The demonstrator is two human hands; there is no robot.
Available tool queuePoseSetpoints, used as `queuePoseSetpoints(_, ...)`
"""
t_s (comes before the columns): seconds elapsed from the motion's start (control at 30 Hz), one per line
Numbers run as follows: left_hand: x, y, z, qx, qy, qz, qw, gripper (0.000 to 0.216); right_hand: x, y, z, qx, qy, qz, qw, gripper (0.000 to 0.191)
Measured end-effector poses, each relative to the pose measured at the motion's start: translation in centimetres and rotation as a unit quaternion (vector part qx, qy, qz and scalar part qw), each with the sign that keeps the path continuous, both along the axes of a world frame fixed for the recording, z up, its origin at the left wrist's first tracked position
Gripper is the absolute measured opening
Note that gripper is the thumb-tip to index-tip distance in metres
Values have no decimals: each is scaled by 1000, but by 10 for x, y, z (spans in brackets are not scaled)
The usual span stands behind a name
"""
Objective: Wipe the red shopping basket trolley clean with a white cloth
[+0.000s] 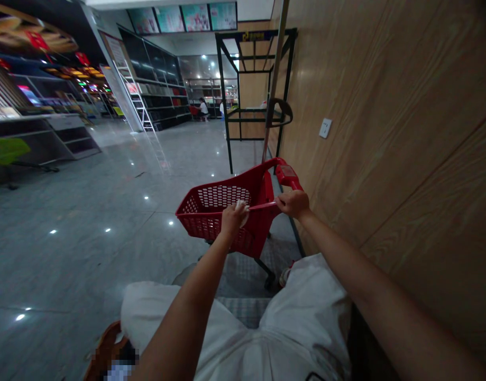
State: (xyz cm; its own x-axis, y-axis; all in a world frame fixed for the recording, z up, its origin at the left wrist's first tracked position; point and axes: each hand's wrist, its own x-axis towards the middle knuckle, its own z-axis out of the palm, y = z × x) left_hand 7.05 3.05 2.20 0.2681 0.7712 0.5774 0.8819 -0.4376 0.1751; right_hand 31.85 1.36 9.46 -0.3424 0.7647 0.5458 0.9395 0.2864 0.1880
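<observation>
A small red plastic shopping cart [262, 228] with perforated basket sides stands on its wheels in front of my knees, close to the wooden wall. My left hand [230, 219] is closed on a crumpled white cloth [244, 217], held at the cart's upper edge; whether it is cloth or tissue is hard to tell. Fingers wrapped round, my right hand [293, 203] grips the same cart near its red handle [288, 175]. White trousers [306, 301] cover my legs below the cart.
On the right rises a wood-panelled wall [385, 132] with a socket [325, 128]. Ahead are a black metal frame [222, 79] and a leaning pole [283, 32]. Further off are a ladder [137, 100], shelves [167, 95] and a crouching person [203, 108]. A green cart [7, 151] stands left.
</observation>
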Motion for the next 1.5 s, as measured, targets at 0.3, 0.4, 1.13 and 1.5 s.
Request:
queuePoseSetpoints(0.3,-8,-7,-2,-21,28,66,997,29,-4,4,8,-15,-7,17,1000,34)
queuePoseSetpoints(0.4,30,-9,4,-11,21,31,999,30,-40,-10,-8,-35,5,67,997,39)
queuePoseSetpoints(1.13,25,-13,6,-34,57,53,996,29,-62,5,-47,-136,-103,-35,985,63)
queuePoseSetpoints(1.5,-124,-49,-28,-83,111,140,980,30,-31,40,-44,-141,-101,-87,981,61)
